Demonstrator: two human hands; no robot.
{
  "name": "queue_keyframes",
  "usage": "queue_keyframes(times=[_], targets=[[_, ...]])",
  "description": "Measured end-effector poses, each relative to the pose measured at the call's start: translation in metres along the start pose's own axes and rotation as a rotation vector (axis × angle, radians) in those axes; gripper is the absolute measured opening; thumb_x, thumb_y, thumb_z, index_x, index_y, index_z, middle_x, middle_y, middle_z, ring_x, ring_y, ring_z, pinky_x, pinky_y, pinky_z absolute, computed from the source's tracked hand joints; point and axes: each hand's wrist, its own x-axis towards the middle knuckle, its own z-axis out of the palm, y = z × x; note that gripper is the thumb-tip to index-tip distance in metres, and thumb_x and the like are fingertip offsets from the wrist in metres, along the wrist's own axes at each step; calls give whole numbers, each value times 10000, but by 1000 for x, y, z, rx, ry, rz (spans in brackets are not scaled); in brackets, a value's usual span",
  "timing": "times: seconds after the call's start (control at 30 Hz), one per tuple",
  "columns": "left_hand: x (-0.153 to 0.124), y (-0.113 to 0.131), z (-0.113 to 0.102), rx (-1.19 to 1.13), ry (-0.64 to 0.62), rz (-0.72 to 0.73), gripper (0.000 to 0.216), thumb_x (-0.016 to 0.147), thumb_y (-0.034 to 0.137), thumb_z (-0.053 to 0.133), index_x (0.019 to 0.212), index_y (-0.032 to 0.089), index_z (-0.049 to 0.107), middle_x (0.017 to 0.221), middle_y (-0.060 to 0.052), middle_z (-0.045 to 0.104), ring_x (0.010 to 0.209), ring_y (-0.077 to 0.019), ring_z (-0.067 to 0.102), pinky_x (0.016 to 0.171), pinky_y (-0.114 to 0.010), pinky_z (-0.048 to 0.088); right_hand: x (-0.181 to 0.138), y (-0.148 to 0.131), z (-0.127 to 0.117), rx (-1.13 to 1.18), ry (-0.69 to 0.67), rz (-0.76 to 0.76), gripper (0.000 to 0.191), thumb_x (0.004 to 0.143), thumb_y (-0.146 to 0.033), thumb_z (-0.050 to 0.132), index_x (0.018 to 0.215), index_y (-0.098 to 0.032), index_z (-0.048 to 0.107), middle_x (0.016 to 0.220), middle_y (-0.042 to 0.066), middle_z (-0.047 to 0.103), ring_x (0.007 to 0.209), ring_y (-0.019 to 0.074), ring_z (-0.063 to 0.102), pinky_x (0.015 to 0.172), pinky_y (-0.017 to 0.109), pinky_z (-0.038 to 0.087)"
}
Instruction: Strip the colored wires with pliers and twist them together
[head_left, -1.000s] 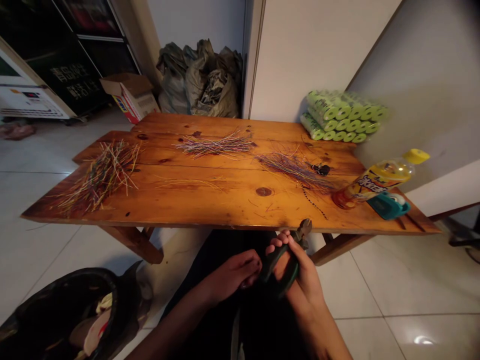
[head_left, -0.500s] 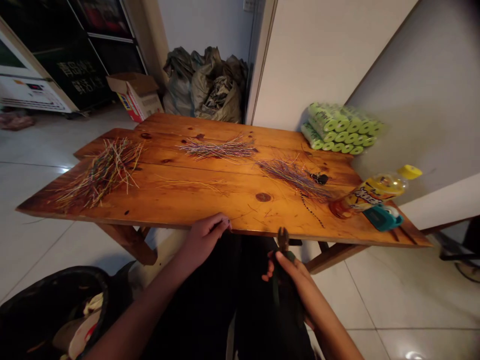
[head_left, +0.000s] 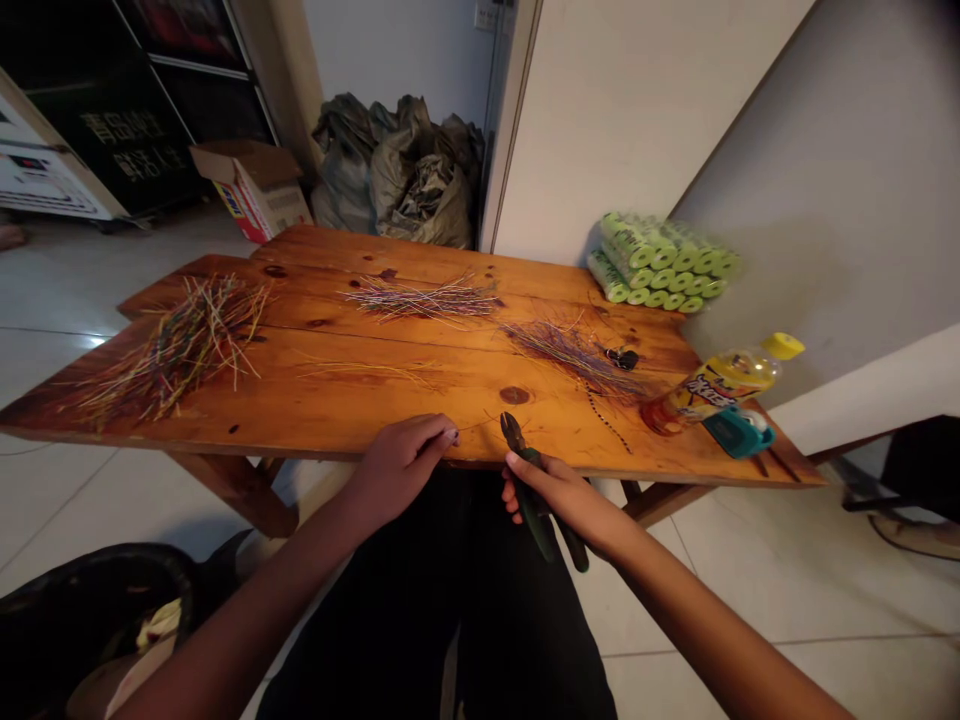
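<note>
At the table's near edge, my left hand (head_left: 405, 462) is closed in a pinch. A thin wire (head_left: 480, 424) seems to stick out of its fingertips to the right; the pinched end is hidden. My right hand (head_left: 556, 492) is wrapped round a pair of cutting pliers (head_left: 517, 436) with dark green handles. Their jaws point up and left over the table edge, close to the wire. Beyond my hands lie a few loose yellowish wires (head_left: 375, 371), a whitish-purple wire bundle (head_left: 424, 298) and a purple wire bundle (head_left: 570, 358).
A large pile of coloured wires (head_left: 187, 345) covers the left of the wooden table (head_left: 420, 410). To the right stand a drink bottle (head_left: 712, 385), a teal tape dispenser (head_left: 739, 432) and packed green rolls (head_left: 660, 262). A black bin (head_left: 161, 565) is at lower left.
My right hand has brought the pliers up and left, from over my lap to the table edge near my left hand. The left hand keeps its pinch. The view has shifted slightly.
</note>
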Motion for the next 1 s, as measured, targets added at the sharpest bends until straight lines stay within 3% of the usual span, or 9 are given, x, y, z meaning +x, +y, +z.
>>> queue_keyframes(times=[0.27,0.43,0.6,0.63,0.7,0.8,0.83,0.9,1.0], targets=[[2,-3,1,39,-24,18,282,885,305,344,766,190,572,757,-4,603,718,-145,537,669,-263,390,2,-5,2,-42,-15,1,404,779,-543,494,697,-154,562,608,17,579,506,112,549,539,256,471],[5,-4,0,50,-19,31,280,890,304,339,767,197,566,749,2,588,724,-146,532,675,-270,394,6,-4,6,-149,69,-69,419,806,-520,452,575,-175,504,482,-8,523,409,104,500,458,242,441],[-16,2,23,63,400,-108,183,807,340,502,911,190,507,825,-21,534,796,-172,501,753,-329,412,12,-2,4,-197,147,-121,427,811,-518,440,551,-182,485,463,-17,512,386,94,490,431,223,418],[-23,4,34,-12,401,-167,232,785,351,536,940,187,485,828,-21,524,777,-168,502,732,-328,424,14,-3,4,-178,148,-108,427,813,-519,434,557,-181,487,465,-18,514,384,94,491,425,221,414],[-34,11,58,-253,141,-238,387,735,370,606,1037,185,449,887,-38,534,793,-171,528,728,-337,445,17,-6,6,-153,144,-88,435,814,-521,426,551,-180,490,461,-15,516,380,96,496,413,220,406],[-35,21,93,-731,-200,-338,748,635,315,715,1247,194,303,1148,-126,500,903,-209,580,781,-372,469,24,-8,11,-129,148,-91,446,809,-531,420,536,-185,488,454,-10,516,388,109,507,427,235,414],[-31,23,102,-875,-231,-343,792,620,282,728,1266,202,278,1208,-145,476,929,-223,589,795,-379,472,27,-7,13,-141,164,-107,453,807,-539,416,529,-188,486,446,-10,510,392,113,507,439,242,419],[-22,25,115,-1067,-168,-320,771,599,214,741,1241,199,315,1246,-157,473,1011,-256,572,840,-389,462,32,-5,16,-195,231,-145,460,798,-558,415,525,-194,483,436,-10,502,412,121,505,468,254,423],[-11,23,123,-1180,-71,-288,692,586,147,742,1177,178,384,1198,-151,534,1075,-281,545,896,-410,432,41,1,16,-278,335,-203,463,778,-593,422,538,-201,478,441,-11,500,451,134,500,509,269,418]])
